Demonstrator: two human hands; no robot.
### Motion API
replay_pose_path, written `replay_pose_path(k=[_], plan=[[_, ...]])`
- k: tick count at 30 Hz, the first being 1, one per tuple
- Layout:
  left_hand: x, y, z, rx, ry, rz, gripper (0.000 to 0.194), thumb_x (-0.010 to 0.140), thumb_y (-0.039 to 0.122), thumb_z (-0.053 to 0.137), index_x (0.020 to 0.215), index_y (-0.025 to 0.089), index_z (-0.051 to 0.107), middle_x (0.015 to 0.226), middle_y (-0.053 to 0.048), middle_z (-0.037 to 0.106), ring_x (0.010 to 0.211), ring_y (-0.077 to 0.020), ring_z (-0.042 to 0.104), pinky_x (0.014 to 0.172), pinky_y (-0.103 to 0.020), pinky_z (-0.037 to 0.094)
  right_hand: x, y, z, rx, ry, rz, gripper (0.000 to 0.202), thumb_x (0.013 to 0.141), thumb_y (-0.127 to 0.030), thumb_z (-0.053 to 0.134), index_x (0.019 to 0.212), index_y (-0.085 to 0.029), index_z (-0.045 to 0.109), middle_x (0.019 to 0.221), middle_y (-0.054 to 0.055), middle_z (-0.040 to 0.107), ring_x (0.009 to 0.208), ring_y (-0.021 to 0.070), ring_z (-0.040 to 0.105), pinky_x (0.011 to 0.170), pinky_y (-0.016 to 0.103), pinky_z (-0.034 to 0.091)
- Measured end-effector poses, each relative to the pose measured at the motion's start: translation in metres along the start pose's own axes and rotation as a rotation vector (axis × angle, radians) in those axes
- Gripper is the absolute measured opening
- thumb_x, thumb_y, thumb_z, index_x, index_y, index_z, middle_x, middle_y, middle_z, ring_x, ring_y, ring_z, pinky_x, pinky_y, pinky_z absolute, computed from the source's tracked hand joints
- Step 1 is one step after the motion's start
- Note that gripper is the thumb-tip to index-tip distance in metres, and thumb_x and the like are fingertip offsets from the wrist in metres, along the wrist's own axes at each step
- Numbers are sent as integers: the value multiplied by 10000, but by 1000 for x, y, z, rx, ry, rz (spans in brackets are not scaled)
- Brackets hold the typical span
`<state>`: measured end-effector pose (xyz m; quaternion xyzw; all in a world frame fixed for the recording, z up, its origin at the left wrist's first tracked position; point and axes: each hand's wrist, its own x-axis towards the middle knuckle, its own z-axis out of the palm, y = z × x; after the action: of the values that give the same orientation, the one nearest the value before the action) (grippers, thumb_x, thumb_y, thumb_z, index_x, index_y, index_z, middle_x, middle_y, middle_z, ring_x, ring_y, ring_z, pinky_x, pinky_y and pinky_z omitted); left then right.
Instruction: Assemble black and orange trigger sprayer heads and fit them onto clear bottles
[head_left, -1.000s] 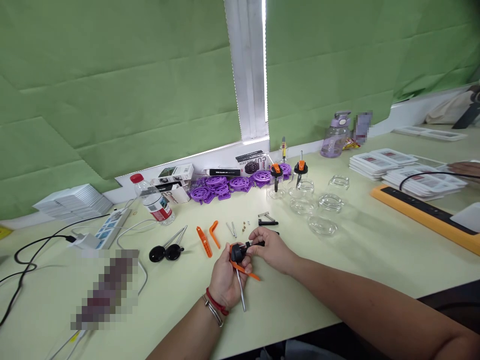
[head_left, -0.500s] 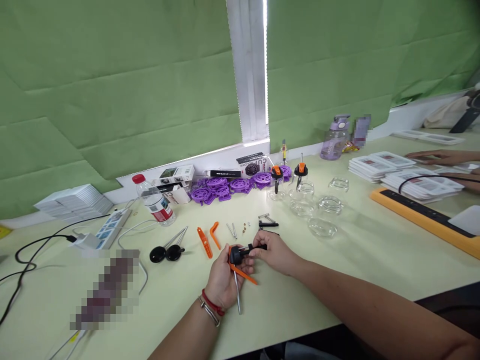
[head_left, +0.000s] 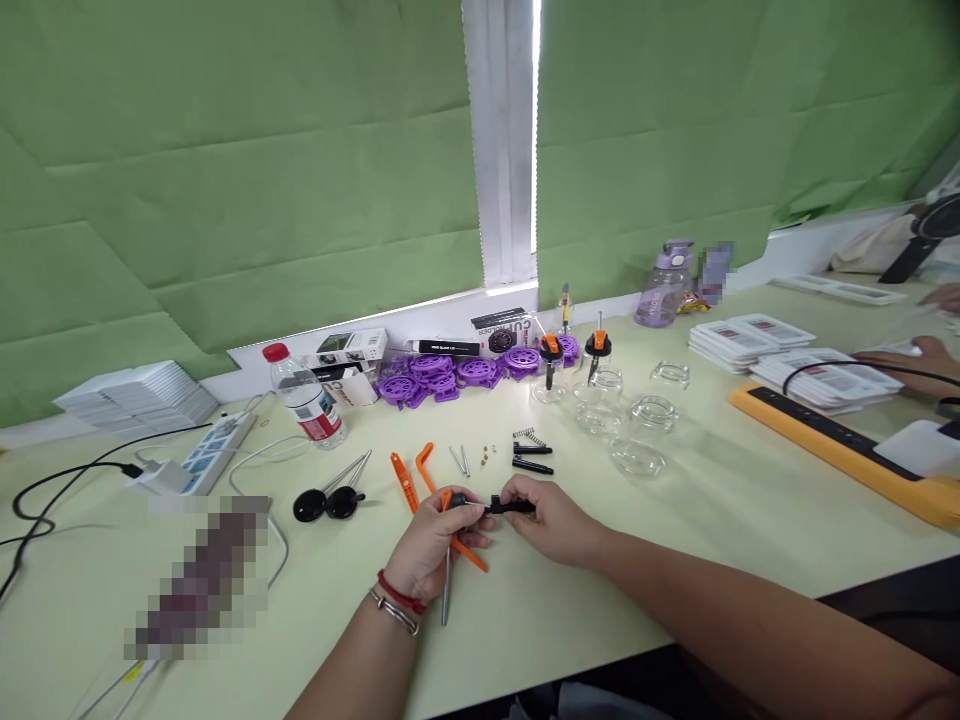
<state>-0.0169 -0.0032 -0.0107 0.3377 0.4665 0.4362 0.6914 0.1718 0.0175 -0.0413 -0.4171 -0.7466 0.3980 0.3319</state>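
My left hand [head_left: 429, 545] is closed on an assembly with an orange lever [head_left: 470, 556], a black cap and a metal rod [head_left: 447, 590] that points down toward the table edge. My right hand [head_left: 551, 520] pinches a black tube part [head_left: 517, 507], which meets a thin metal pin coming from the assembly. Beyond the hands lie two orange parts [head_left: 403, 482], small metal pins [head_left: 460, 461], tiny brass pieces, a spring and two black tubes [head_left: 533, 466]. Two black discs with rods [head_left: 343, 502] lie to the left.
Clear glass pieces [head_left: 637, 458], purple wheels [head_left: 431, 375] and a red-capped bottle [head_left: 313, 405] stand behind. A power strip [head_left: 221, 455] and cables are left. An orange-and-black tool [head_left: 840, 450], card stacks [head_left: 750, 338] and another person's hand [head_left: 919, 368] are right.
My left hand has turned and its thumb now lies over the assembly. The black tube in my right hand has come into line with the pin. The other person's hands have moved right.
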Motion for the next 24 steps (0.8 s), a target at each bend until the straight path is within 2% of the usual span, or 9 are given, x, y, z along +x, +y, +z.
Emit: replay_pose_path(k=[4,7,10,15,18,24], plan=[[0,4,-4,94,41,12,217,649,197,735,799,123,596,687,-53,639,724,-191,653,569,-264,541,-5,-3,-5,-82,-42,-32,274,783,-147,497,1032,-212,592,975,48,617,859,172,576,763,307,466],[-1,8,-6,103,27,-24,218,633,201,750,767,117,600,684,-42,618,704,-182,647,548,-255,541,-12,-6,-14,-154,-86,-66,357,790,-160,511,1139,-211,565,1092,76,598,998,202,559,886,357,444],[-1,10,-7,95,31,-48,226,621,208,762,744,115,598,665,-36,602,691,-183,645,502,-234,529,-17,-5,-26,-273,-68,-105,390,808,-164,491,1197,-181,517,1156,111,560,1066,227,523,923,390,421],[-2,11,-7,71,28,-62,233,619,208,766,740,119,589,685,-34,603,682,-176,641,497,-240,534,-14,0,-37,-516,-34,-163,404,778,-37,397,1145,-147,528,1064,133,558,1028,243,494,861,381,419],[-2,10,-7,55,24,-57,229,626,206,760,749,123,586,687,-28,595,682,-173,639,494,-241,533,-7,1,-32,-639,-81,-203,413,737,6,395,1084,-150,555,975,116,562,975,237,489,843,366,393],[-2,10,-6,43,15,-31,214,658,216,740,763,128,576,731,-46,606,694,-176,637,503,-253,533,10,-3,-20,-763,-83,-197,276,762,-10,393,936,-154,552,784,75,532,838,214,462,782,321,352]])
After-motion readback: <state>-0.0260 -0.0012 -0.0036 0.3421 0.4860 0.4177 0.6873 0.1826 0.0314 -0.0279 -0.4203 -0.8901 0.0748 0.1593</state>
